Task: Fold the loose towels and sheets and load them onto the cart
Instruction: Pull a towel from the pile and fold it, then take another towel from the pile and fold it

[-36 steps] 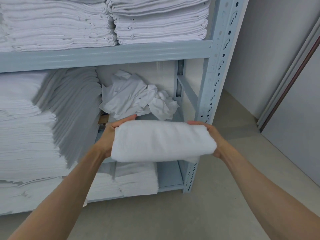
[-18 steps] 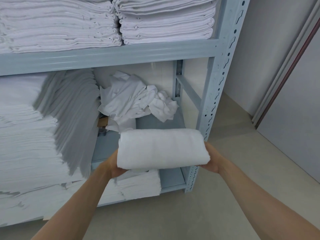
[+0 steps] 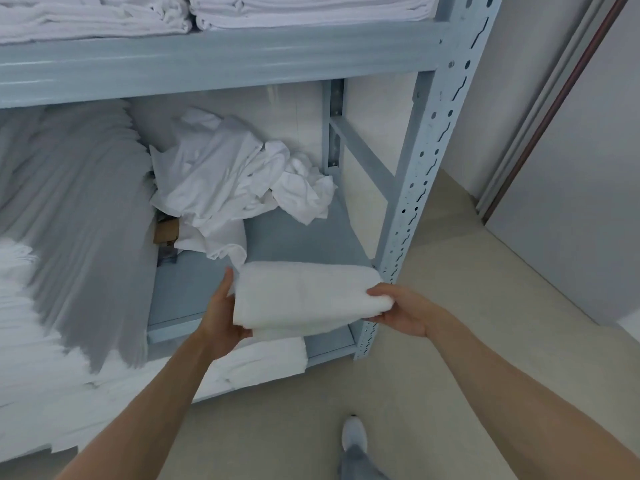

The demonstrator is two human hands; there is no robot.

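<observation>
A folded white towel (image 3: 304,296) is held between both hands at the front edge of the grey-blue middle shelf (image 3: 298,240). My left hand (image 3: 221,320) grips its left end from below, thumb up along the side. My right hand (image 3: 401,310) holds its right end, fingers over the top corner. Behind it, a crumpled heap of loose white linen (image 3: 239,181) lies at the back of the same shelf.
The grey-blue metal rack has a perforated upright (image 3: 426,174) right of the towel. Tall stacks of folded white linen (image 3: 69,237) fill the shelf's left side; more folded stacks (image 3: 277,8) sit above and a small pile (image 3: 270,358) below. My shoe (image 3: 354,434) is on the beige floor.
The towel has gone down and forward to the front of the middle shelf. My view has tilted downward, and my right fingers now lie over the towel's top corner.
</observation>
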